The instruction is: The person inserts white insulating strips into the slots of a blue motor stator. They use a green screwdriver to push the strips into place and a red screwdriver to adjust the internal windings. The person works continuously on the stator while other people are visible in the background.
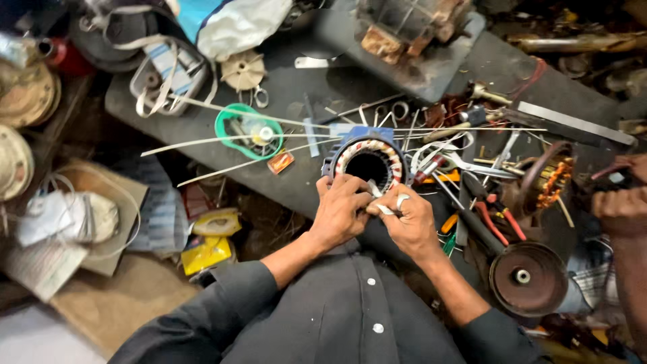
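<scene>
On the cluttered bench [202, 121], both hands' fingers [350, 195] pinch white strips at the stator [367, 162].

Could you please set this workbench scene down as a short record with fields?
Setting: cluttered dark workbench
Main item: blue motor stator with banded windings, bore facing up
Left hand: resting on the stator's near edge
Right hand: pinching a white strip at the stator's rim
Left of stator: green ring crossed by long white strips
Right of stator: scissors, red-handled pliers, brown pulley wheel
Far right: another person's arm
</scene>
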